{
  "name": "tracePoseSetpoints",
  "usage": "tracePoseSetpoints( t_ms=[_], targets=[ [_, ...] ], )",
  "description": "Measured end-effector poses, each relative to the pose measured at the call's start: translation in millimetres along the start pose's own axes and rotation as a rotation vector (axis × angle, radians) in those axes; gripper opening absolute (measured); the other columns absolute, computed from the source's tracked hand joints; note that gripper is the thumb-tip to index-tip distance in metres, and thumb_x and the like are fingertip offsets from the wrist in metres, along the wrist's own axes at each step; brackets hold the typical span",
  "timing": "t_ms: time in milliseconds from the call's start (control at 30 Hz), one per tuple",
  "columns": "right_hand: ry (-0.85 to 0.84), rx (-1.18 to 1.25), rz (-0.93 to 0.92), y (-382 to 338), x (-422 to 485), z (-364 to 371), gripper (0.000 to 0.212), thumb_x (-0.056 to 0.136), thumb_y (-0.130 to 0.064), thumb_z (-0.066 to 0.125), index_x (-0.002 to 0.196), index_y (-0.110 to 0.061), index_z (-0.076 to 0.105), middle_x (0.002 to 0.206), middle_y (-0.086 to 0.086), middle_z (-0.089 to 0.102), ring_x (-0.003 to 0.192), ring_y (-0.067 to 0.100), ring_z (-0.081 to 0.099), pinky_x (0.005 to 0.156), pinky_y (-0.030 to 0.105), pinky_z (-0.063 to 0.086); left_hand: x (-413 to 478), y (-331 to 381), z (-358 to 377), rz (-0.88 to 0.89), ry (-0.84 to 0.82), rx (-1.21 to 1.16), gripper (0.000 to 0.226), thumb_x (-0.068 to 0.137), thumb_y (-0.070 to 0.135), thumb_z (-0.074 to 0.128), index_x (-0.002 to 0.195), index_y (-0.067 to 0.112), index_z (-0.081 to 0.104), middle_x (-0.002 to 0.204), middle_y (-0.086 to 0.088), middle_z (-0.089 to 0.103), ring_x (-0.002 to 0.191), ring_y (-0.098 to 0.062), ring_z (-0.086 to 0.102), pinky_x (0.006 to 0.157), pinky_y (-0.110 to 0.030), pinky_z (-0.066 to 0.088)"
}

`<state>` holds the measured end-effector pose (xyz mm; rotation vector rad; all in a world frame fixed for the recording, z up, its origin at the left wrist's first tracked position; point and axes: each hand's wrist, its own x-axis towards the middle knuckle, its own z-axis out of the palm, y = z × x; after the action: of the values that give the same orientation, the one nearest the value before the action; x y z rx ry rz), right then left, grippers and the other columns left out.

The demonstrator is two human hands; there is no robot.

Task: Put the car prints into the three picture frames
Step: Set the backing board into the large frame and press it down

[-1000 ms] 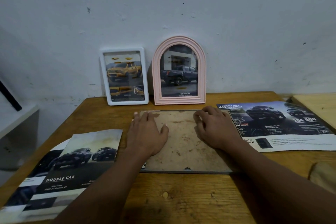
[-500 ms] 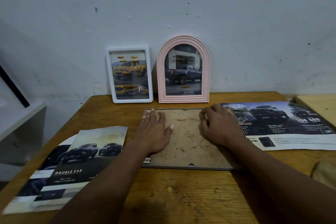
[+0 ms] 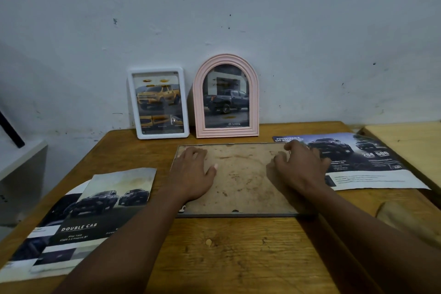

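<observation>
Your left hand lay flat, fingers spread, on the face-down frame at your 12 o'clock. Your right hand curled at its 2 o'clock edge, grip unclear. Uneven pressing could have skewed any print beneath.

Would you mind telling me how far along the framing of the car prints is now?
Done: the white frame and the pink arched frame stand against the wall with truck prints inside. In hand: the third frame lies face down, the left hand flat on its backing, the right hand, fingers bent, near its far edge. Left: securing it and standing it up.
</observation>
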<state>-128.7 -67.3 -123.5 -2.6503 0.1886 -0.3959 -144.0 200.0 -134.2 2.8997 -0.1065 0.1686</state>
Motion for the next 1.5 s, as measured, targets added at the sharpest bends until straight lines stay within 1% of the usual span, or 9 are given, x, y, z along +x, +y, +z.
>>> tracePoseSetpoints(
  t_ms=[200, 400, 533, 767, 867, 1000, 1267, 1367, 1500],
  targets=[
    [-0.051, 0.492, 0.134, 4, 7, -28, 0.017, 0.089, -0.031, 0.061, 0.106, -0.028, 0.060, 0.096, 0.000, 0.065, 0.093, 0.022, 0.062, 0.092, 0.047, 0.048, 4, 9, 7, -0.020, -0.032, 0.018, 0.094, 0.084, 0.087, 0.018, 0.157, 0.028, 0.026, 0.166, -0.007, 0.021, 0.152, -0.027, 0.018, 0.122, -0.051, 0.018],
    [-0.068, 0.687, 0.073, -9, 33, -121, 0.012, 0.094, -0.021, 0.060, 0.093, -0.018, 0.071, 0.098, 0.004, 0.068, 0.081, 0.016, 0.060, 0.067, 0.032, 0.048, 11, 58, -10, -0.011, -0.120, -0.286, 0.081, 0.095, 0.076, 0.023, 0.161, 0.029, 0.017, 0.169, -0.002, 0.012, 0.155, -0.026, 0.007, 0.124, -0.050, 0.009],
    [-0.111, 0.760, 0.052, -26, 50, -196, 0.018, 0.095, -0.020, 0.059, 0.104, -0.008, 0.069, 0.107, 0.013, 0.067, 0.084, 0.028, 0.064, 0.065, 0.034, 0.050, 16, 115, -40, 0.169, -0.095, -0.538, 0.063, 0.104, 0.058, 0.034, 0.159, 0.029, 0.024, 0.162, 0.003, 0.031, 0.148, -0.021, 0.029, 0.119, -0.037, 0.027],
    [-0.267, 0.941, -0.038, -81, 56, -258, 0.034, 0.093, -0.028, 0.064, 0.118, -0.004, 0.061, 0.113, 0.022, 0.065, 0.082, 0.034, 0.065, 0.068, 0.037, 0.054, 20, 198, -151, 0.234, 0.039, -0.996, 0.081, 0.087, 0.084, 0.027, 0.157, 0.048, 0.010, 0.168, 0.004, 0.018, 0.150, -0.028, 0.028, 0.115, -0.060, 0.032],
    [-0.333, 1.056, -0.096, -112, 48, -254, 0.040, 0.096, -0.037, 0.060, 0.120, -0.005, 0.056, 0.113, 0.025, 0.065, 0.091, 0.037, 0.071, 0.074, 0.039, 0.060, 15, 191, -199, 0.286, 0.183, -0.926, 0.068, 0.100, 0.068, 0.023, 0.160, 0.039, 0.009, 0.169, 0.006, 0.013, 0.153, -0.022, 0.020, 0.120, -0.045, 0.021],
    [-0.414, 1.125, -0.165, -146, 35, -235, 0.036, 0.100, -0.037, 0.054, 0.120, -0.007, 0.054, 0.097, 0.019, 0.067, 0.087, 0.031, 0.068, 0.087, 0.046, 0.056, 11, 147, -237, 0.271, 0.190, -0.741, 0.063, 0.102, 0.049, 0.048, 0.159, 0.032, 0.026, 0.165, 0.004, 0.029, 0.148, -0.020, 0.033, 0.105, -0.035, 0.036],
    [-0.353, 0.747, -0.292, -157, 5, -155, 0.038, 0.101, -0.038, 0.048, 0.117, -0.007, 0.062, 0.112, 0.020, 0.067, 0.095, 0.032, 0.066, 0.079, 0.039, 0.055, -7, 68, -248, 0.145, 0.037, -0.451, 0.055, 0.097, 0.035, 0.065, 0.148, 0.022, 0.050, 0.155, -0.003, 0.045, 0.138, -0.021, 0.045, 0.104, -0.030, 0.038],
    [-0.284, 0.399, -0.322, -124, -3, -109, 0.043, 0.100, -0.044, 0.049, 0.126, -0.012, 0.058, 0.130, 0.010, 0.061, 0.110, 0.027, 0.059, 0.093, 0.042, 0.049, -17, 44, -230, 0.074, 0.051, -0.510, 0.055, 0.094, 0.041, 0.067, 0.146, 0.027, 0.052, 0.153, -0.001, 0.046, 0.136, -0.023, 0.046, 0.106, -0.036, 0.042],
    [-0.304, 0.175, -0.240, -67, -20, -57, 0.042, 0.094, -0.048, 0.056, 0.128, -0.024, 0.052, 0.118, 0.001, 0.062, 0.096, 0.016, 0.059, 0.081, 0.035, 0.052, -34, 10, -186, -0.017, 0.035, -0.602, 0.046, 0.094, 0.043, 0.067, 0.138, 0.038, 0.057, 0.152, 0.002, 0.047, 0.130, -0.019, 0.048, 0.107, -0.039, 0.046]
  ],
)
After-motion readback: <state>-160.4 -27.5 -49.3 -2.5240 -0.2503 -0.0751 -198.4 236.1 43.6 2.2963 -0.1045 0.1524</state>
